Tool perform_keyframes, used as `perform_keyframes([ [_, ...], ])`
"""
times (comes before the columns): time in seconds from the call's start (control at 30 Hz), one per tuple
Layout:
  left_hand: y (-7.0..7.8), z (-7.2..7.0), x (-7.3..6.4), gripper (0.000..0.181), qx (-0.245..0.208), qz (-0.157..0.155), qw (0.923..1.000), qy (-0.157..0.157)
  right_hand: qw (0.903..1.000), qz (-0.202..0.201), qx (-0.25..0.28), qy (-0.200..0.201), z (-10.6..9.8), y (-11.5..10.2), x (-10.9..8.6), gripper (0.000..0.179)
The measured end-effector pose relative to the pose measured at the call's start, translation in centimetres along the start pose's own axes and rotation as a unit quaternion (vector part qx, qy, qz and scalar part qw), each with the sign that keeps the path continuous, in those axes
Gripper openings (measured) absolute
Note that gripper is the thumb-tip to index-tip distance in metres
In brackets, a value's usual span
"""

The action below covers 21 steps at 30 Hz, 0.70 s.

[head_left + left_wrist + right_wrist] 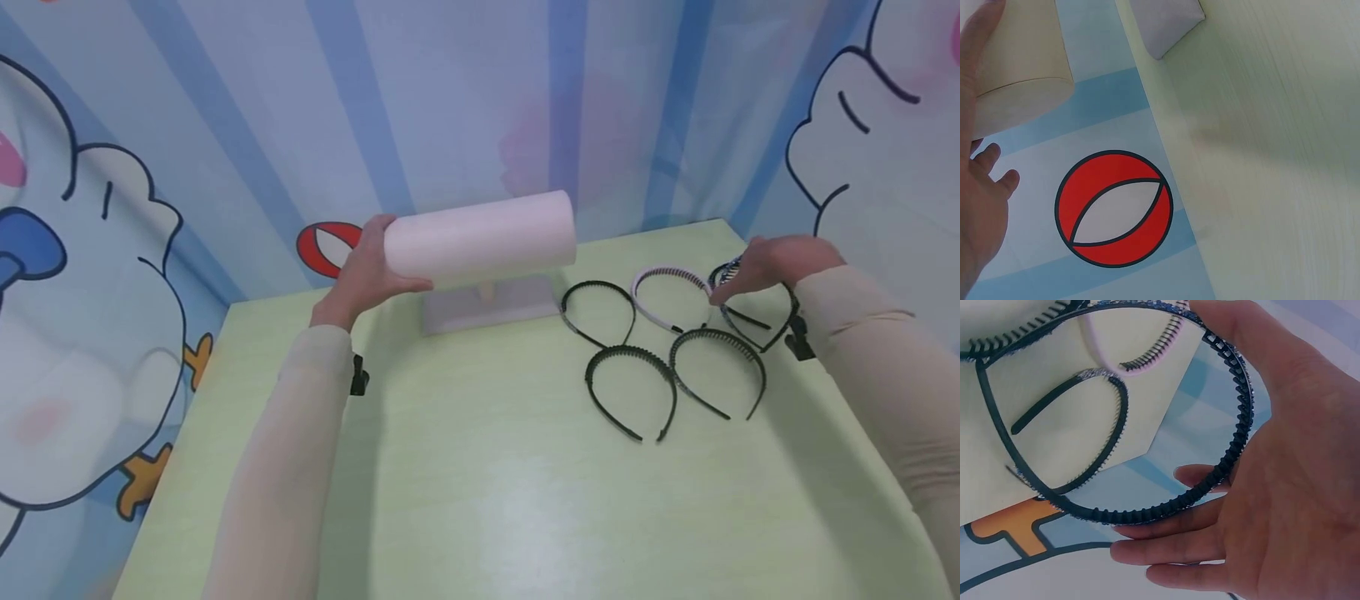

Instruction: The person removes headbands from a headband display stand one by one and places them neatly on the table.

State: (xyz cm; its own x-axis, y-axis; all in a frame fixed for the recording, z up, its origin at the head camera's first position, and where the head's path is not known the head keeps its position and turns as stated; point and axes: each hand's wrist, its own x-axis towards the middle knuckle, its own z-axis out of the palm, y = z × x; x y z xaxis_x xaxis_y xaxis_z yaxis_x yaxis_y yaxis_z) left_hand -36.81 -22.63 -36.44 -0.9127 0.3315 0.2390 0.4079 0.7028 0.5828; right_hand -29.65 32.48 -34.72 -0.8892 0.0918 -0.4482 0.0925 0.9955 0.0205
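My left hand (362, 279) grips the left end of a pale pink padded roll, the top of a headband display stand (480, 237). Its thumb lies along the near side and its fingers go behind. The stand's flat base (517, 304) rests on the table under the roll. At the right, my right hand (780, 260) holds a black headband (1244, 412) with comb teeth and glittery trim, between thumb and fingers. Below it in the right wrist view lies another dark glittery headband (1124, 412). Nearby is a lilac toothed headband (671, 271).
More black headbands lie on the table: one at the back left (597, 284), one in front (630, 350), one nearer my right hand (716, 333). Behind the pale green table (480, 467) hangs a blue striped backdrop (465, 100) with cartoon figures and a red ball print (1113, 209).
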Motion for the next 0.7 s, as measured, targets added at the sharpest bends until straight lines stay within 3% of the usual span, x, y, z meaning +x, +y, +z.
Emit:
perform_keyframes([
  [0.2,0.2,-0.1,-0.1,0.114,0.004,-0.007,1.0,-0.002,0.9997,0.019,0.004,0.017,1.0,0.9,-0.7,0.127],
  [0.4,0.1,0.1,-0.1,0.113,0.001,-0.005,1.0,-0.002,0.9975,0.069,0.002,0.012,2.2,2.2,-0.6,0.116],
  [0.53,0.2,0.1,0.1,0.112,-0.001,-0.003,1.0,-0.002,0.9959,0.088,0.017,-0.01,2.5,3.1,-0.9,0.12],
  [0.7,0.2,0.1,0.1,0.111,-0.005,0.001,1.0,0.0,0.996,0.083,0.023,-0.022,3.1,4.0,-0.9,0.125],
])
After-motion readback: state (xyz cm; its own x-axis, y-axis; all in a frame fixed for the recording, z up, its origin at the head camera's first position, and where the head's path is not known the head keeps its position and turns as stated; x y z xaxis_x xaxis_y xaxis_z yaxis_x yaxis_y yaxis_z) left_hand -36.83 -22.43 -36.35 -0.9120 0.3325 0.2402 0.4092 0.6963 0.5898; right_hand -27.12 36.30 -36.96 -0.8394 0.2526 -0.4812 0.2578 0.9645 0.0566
